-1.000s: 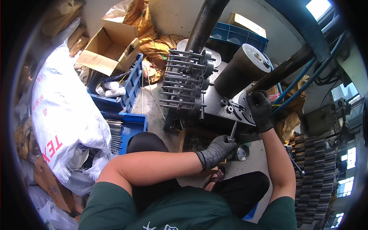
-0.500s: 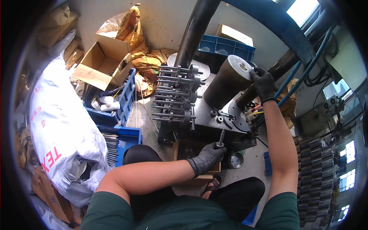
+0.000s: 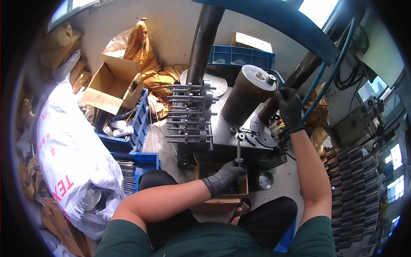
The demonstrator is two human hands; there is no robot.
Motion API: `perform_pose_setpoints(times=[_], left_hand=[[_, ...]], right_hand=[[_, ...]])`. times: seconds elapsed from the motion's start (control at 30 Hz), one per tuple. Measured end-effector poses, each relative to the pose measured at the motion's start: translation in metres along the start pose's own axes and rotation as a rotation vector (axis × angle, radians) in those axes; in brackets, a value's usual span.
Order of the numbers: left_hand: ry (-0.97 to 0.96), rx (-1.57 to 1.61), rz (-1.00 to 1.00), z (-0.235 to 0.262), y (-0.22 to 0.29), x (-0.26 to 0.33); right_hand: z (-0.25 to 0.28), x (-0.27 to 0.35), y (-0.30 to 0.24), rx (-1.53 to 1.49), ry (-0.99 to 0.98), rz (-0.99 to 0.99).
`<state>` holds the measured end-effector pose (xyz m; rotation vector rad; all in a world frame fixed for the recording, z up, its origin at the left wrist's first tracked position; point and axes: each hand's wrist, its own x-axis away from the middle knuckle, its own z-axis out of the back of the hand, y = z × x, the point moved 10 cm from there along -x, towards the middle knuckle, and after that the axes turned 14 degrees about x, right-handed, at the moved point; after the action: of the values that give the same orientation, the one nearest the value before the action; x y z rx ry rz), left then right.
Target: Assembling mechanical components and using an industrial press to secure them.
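Observation:
My left hand (image 3: 226,179), in a dark grey glove, is closed around the lower end of a slim metal shaft (image 3: 239,150) with a collar. The shaft points upward, its tip appearing just below two small metal rings (image 3: 241,136) on the machine's steel table (image 3: 222,128). My right hand (image 3: 290,110), gloved too, is beside the upper rim of a thick dark cylinder (image 3: 244,96). Its fingers are curled together; what they hold, if anything, is hidden. A small metal bushing (image 3: 271,79) sits on the cylinder's pale top, near those fingers.
Several collared shafts (image 3: 188,112) lie stacked left of the cylinder. Black curved strips (image 3: 252,136) lie on the table. Steel columns (image 3: 205,43) and blue hoses (image 3: 329,92) rise behind. Blue crates (image 3: 143,113), a cardboard box (image 3: 112,81) and a white sack (image 3: 77,158) stand left.
My right hand has dropped slightly from the cylinder's top, where the bushing now shows. My left hand has shifted left and down, turning the shaft more upright. The whole view has shifted slightly.

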<state>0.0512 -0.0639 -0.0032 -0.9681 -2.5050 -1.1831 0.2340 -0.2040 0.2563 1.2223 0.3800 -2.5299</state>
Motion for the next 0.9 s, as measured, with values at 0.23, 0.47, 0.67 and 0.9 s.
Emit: perform_pose_setpoints(times=[0.23,0.47,0.67,0.9], left_hand=[[-0.141,0.057,-0.041,0.013,0.004,-0.007],[-0.079,-0.248,-0.292,0.009,0.046,-0.001],[-0.082,-0.255,-0.743,-0.037,0.117,0.016],[-0.287,-0.487,-1.168,-0.133,0.258,-0.012]], right_hand=[[0.016,0.172,-0.041,-0.178,-0.494,0.037],[0.042,0.204,-0.059,-0.366,-0.575,0.087],[0.029,0.215,-0.035,-0.472,-0.639,0.010],[-0.028,0.257,-0.044,-0.334,-1.043,0.168]])
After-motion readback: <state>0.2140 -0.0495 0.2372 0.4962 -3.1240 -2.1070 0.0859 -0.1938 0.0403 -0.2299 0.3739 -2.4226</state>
